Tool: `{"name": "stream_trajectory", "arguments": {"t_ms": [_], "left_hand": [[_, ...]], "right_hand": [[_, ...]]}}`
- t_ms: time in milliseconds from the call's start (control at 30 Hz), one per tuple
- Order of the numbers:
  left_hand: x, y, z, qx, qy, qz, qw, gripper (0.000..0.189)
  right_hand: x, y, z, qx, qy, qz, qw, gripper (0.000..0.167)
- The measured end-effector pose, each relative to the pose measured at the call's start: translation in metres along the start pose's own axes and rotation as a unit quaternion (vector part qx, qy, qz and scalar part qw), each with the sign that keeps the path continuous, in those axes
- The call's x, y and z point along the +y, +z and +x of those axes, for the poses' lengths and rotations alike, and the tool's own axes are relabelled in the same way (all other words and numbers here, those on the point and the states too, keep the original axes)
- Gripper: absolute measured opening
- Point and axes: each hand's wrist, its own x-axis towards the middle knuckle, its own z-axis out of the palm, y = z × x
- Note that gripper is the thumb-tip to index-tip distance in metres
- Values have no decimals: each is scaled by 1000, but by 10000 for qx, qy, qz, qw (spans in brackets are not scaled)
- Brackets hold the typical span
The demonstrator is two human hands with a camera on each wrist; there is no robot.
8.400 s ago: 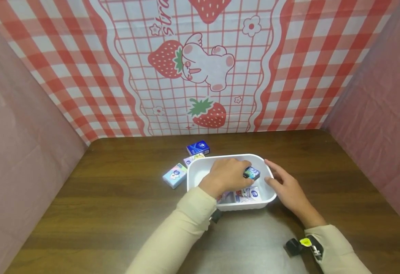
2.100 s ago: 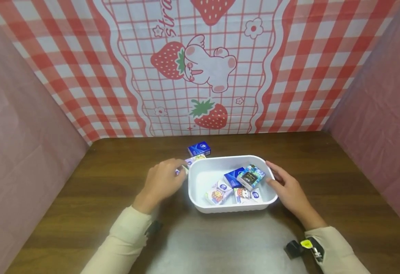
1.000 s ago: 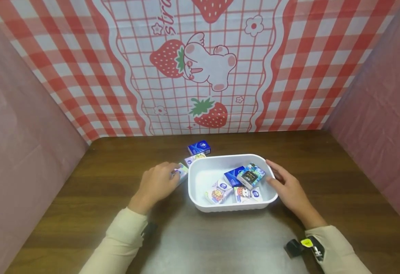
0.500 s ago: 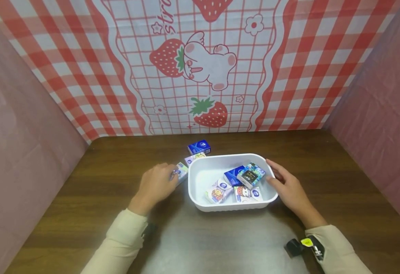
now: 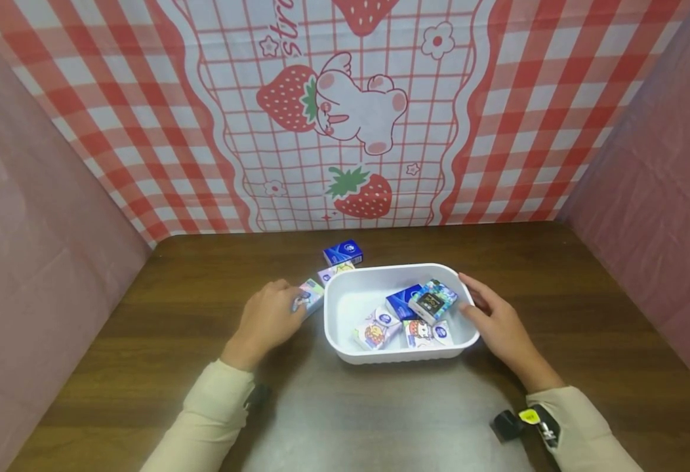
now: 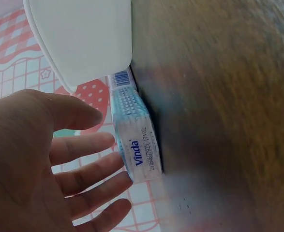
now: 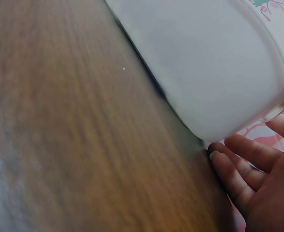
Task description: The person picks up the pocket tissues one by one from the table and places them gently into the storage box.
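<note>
In the head view my left hand (image 5: 268,318) is over a light-blue pocket tissue pack (image 5: 309,296) lying left of the white plastic tray (image 5: 345,359). The left wrist view shows the fingers loosely spread, tips right at the pack's top face, with its Vinda-printed end (image 6: 141,154) facing the camera. My right hand (image 5: 501,334) holds the tray's right end, thumb over the rim and the other fingers outside. Inside the tray are a dark floral pack (image 5: 433,301) resting on a blue pack (image 5: 403,303), a lilac-white pack (image 5: 378,329) and a strawberry-cartoon pack (image 5: 427,334).
Behind the light-blue pack lie a pale yellow-and-lilac pack (image 5: 336,272), partly hidden by the tray, and a dark-blue pack (image 5: 343,252). The brown wooden table (image 5: 203,275) ends at a checked strawberry cloth (image 5: 345,124), with pink cloth at both sides.
Earlier my left hand held the dark floral pack inside the tray; that pack now rests there. The left hand has moved left to the light-blue pack. My right hand stays at the tray.
</note>
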Motion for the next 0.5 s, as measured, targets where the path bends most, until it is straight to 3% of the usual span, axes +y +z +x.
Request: {"name": "stream_trajectory", "arguments": {"t_ms": [500], "left_hand": [[0, 5, -1, -324, -205, -3, 9993, 38]], "right_hand": [[-2, -1, 0, -57, 115, 94, 9999, 57]]}}
